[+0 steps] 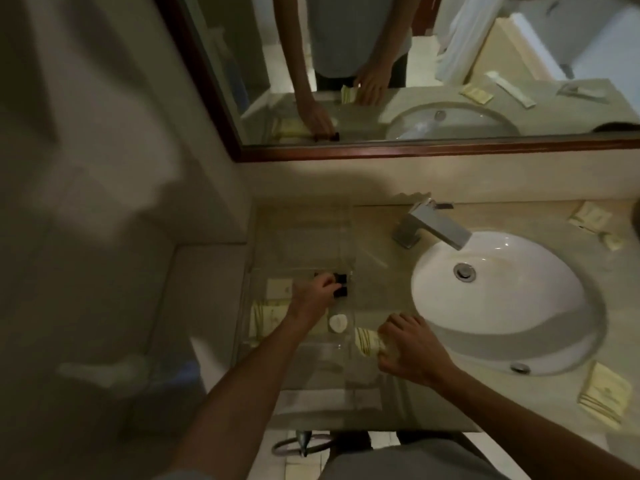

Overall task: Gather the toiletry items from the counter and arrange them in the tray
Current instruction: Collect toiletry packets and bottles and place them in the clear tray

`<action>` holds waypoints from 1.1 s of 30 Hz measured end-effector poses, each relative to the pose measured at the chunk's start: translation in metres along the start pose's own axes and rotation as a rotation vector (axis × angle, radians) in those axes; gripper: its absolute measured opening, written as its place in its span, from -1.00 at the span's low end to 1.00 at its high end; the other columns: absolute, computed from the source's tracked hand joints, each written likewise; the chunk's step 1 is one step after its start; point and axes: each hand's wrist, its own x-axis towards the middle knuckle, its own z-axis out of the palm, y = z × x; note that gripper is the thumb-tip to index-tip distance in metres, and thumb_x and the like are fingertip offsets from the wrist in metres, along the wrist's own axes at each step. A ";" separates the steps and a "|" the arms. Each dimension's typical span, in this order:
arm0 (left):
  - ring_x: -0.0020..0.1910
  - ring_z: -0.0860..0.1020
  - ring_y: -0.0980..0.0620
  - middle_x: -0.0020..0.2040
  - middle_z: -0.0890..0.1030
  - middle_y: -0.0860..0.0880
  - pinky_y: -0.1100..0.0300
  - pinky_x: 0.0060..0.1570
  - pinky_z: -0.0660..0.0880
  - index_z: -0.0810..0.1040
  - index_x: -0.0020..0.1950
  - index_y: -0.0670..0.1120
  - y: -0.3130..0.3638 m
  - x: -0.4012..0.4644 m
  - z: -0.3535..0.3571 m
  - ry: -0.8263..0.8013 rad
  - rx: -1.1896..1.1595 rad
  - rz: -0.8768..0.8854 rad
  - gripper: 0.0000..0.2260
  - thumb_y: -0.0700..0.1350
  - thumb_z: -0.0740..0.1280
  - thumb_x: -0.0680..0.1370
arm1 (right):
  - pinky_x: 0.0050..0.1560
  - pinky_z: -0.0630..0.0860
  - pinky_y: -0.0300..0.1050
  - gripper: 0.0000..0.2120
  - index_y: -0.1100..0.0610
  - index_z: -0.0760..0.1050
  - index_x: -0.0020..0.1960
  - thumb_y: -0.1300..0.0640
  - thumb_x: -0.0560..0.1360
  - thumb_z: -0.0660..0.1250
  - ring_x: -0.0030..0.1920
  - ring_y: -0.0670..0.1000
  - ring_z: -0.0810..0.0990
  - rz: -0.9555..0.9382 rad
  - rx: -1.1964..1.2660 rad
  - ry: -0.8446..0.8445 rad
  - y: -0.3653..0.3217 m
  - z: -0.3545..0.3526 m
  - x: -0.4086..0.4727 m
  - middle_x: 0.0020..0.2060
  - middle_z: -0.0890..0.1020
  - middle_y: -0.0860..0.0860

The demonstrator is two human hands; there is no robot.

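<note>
A clear acrylic tray (298,355) sits on the counter left of the sink. Inside it lie a cream packet (278,287), a striped cream packet (265,318), a round white soap (337,323) and small dark-capped bottles (341,284). My left hand (313,294) reaches into the tray, its fingers closed around the dark-capped bottles. My right hand (410,348) is at the tray's right edge, gripping a striped cream packet (367,341). More cream packets lie on the counter at the far right (588,218) and the near right (604,394).
A white oval sink (502,299) with a square chrome faucet (433,226) takes up the counter's right half. A wood-framed mirror (381,152) hangs above. A wall stands close on the left. The counter's front edge (381,429) runs below my arms.
</note>
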 end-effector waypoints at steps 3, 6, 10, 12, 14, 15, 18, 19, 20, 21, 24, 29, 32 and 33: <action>-0.07 0.54 0.03 0.06 0.55 0.03 0.23 -0.15 0.49 0.56 0.15 -0.04 -0.025 -0.010 -0.014 0.092 0.025 0.035 -0.80 -0.18 0.34 0.53 | 0.08 0.44 -0.04 -0.50 0.00 0.51 0.13 -0.30 0.34 0.25 0.02 0.02 0.49 -0.066 -0.042 -0.056 -0.030 0.003 0.030 0.04 0.56 -0.03; -0.17 0.57 -0.16 0.05 0.56 -0.10 0.01 -0.23 0.55 0.57 0.13 -0.11 -0.061 -0.013 -0.041 0.180 0.122 0.013 -0.71 -0.34 0.29 0.45 | 0.21 0.38 0.02 -0.51 0.06 0.49 0.21 -0.23 0.40 0.29 0.16 0.09 0.47 -0.129 -0.019 -0.094 -0.078 0.012 0.075 0.17 0.54 0.04; -0.02 0.53 -0.16 0.06 0.57 -0.13 0.01 -0.09 0.48 0.57 0.15 -0.14 -0.092 -0.022 -0.083 0.201 0.241 -0.072 -0.71 -0.31 0.29 0.46 | 0.24 0.38 0.07 -0.48 0.09 0.45 0.29 -0.15 0.43 0.39 0.21 0.11 0.42 -0.177 0.012 -0.109 -0.152 0.024 0.126 0.22 0.48 0.09; 0.02 0.53 -0.19 0.06 0.57 -0.15 -0.03 -0.07 0.50 0.57 0.11 -0.15 -0.104 -0.034 -0.091 0.143 0.254 -0.062 -0.81 -0.22 0.30 0.51 | 0.23 0.40 0.10 -0.42 0.09 0.42 0.32 -0.16 0.40 0.43 0.21 0.13 0.41 -0.162 0.014 -0.117 -0.167 0.030 0.134 0.23 0.46 0.10; 0.03 0.53 -0.20 0.10 0.57 -0.16 -0.06 -0.06 0.53 0.56 0.13 -0.15 -0.112 -0.048 -0.090 0.097 0.266 -0.056 -0.78 -0.18 0.31 0.50 | 0.23 0.42 0.11 -0.38 0.10 0.40 0.33 -0.17 0.39 0.45 0.20 0.14 0.42 -0.131 0.047 -0.111 -0.168 0.037 0.136 0.23 0.45 0.11; 0.02 0.53 -0.20 0.12 0.56 -0.15 -0.06 -0.06 0.54 0.56 0.15 -0.14 -0.115 -0.056 -0.086 0.061 0.265 -0.045 -0.74 -0.15 0.34 0.47 | 0.23 0.42 0.11 -0.36 0.09 0.38 0.34 -0.16 0.38 0.47 0.20 0.13 0.43 -0.112 0.090 -0.106 -0.166 0.040 0.136 0.23 0.46 0.10; 0.02 0.55 -0.15 0.14 0.53 -0.11 0.00 -0.06 0.54 0.52 0.20 -0.07 -0.117 -0.081 -0.066 -0.102 0.233 -0.026 -0.58 0.04 0.36 0.39 | 0.20 0.48 0.09 -0.34 0.03 0.35 0.35 -0.14 0.35 0.49 0.18 0.11 0.49 -0.083 0.253 -0.086 -0.154 0.041 0.130 0.24 0.47 0.06; 0.02 0.56 -0.15 0.17 0.52 -0.09 0.01 -0.07 0.53 0.51 0.22 -0.06 -0.115 -0.087 -0.062 -0.128 0.235 -0.033 -0.55 0.07 0.35 0.37 | 0.19 0.49 0.07 -0.36 0.02 0.36 0.36 -0.12 0.36 0.49 0.18 0.09 0.49 -0.091 0.280 -0.075 -0.148 0.039 0.128 0.25 0.47 0.06; 0.02 0.56 -0.15 0.18 0.52 -0.09 0.01 -0.06 0.52 0.51 0.23 -0.05 -0.113 -0.091 -0.057 -0.124 0.245 -0.044 -0.53 0.06 0.37 0.35 | 0.20 0.49 0.05 -0.38 0.03 0.36 0.36 -0.08 0.38 0.48 0.18 0.08 0.49 -0.099 0.282 -0.066 -0.140 0.036 0.124 0.26 0.47 0.05; 0.04 0.56 -0.16 0.18 0.53 -0.10 0.00 -0.04 0.50 0.51 0.24 -0.06 -0.110 -0.092 -0.054 -0.095 0.264 -0.050 -0.49 0.04 0.42 0.32 | 0.21 0.48 0.03 -0.40 0.04 0.36 0.36 -0.06 0.40 0.47 0.19 0.07 0.48 -0.103 0.260 -0.056 -0.130 0.033 0.120 0.26 0.46 0.05; 0.16 0.49 -0.13 0.20 0.52 -0.09 -0.06 0.12 0.39 0.50 0.26 -0.06 -0.079 -0.074 -0.047 0.036 0.313 -0.031 -0.37 0.08 0.46 0.22 | 0.17 0.49 -0.01 -0.47 0.06 0.38 0.36 -0.05 0.45 0.42 0.19 0.06 0.46 -0.062 0.175 0.019 -0.088 0.021 0.104 0.26 0.44 0.05; 0.17 0.46 -0.12 0.22 0.48 -0.07 -0.04 0.16 0.36 0.45 0.31 -0.02 0.021 -0.016 -0.012 0.036 0.214 0.140 -0.35 0.17 0.31 0.24 | 0.10 0.48 0.01 -0.53 0.06 0.45 0.30 0.03 0.41 0.39 0.13 0.11 0.48 0.078 0.076 0.191 0.018 -0.008 0.053 0.16 0.52 0.06; 0.11 0.49 -0.12 0.17 0.51 -0.06 0.01 0.11 0.36 0.45 0.32 -0.02 0.088 0.016 0.029 -0.032 0.126 0.204 -0.33 0.18 0.32 0.24 | 0.11 0.43 0.04 -0.59 0.07 0.49 0.23 0.06 0.40 0.37 0.11 0.13 0.46 0.235 0.029 0.237 0.099 -0.021 -0.001 0.11 0.54 0.06; 0.11 0.50 -0.12 0.16 0.52 -0.06 0.01 0.09 0.37 0.46 0.31 -0.02 0.108 0.025 0.044 -0.056 0.092 0.233 -0.35 0.16 0.35 0.24 | 0.09 0.43 0.05 -0.60 0.08 0.50 0.21 0.08 0.38 0.38 0.10 0.15 0.48 0.300 0.024 0.246 0.127 -0.023 -0.021 0.09 0.55 0.07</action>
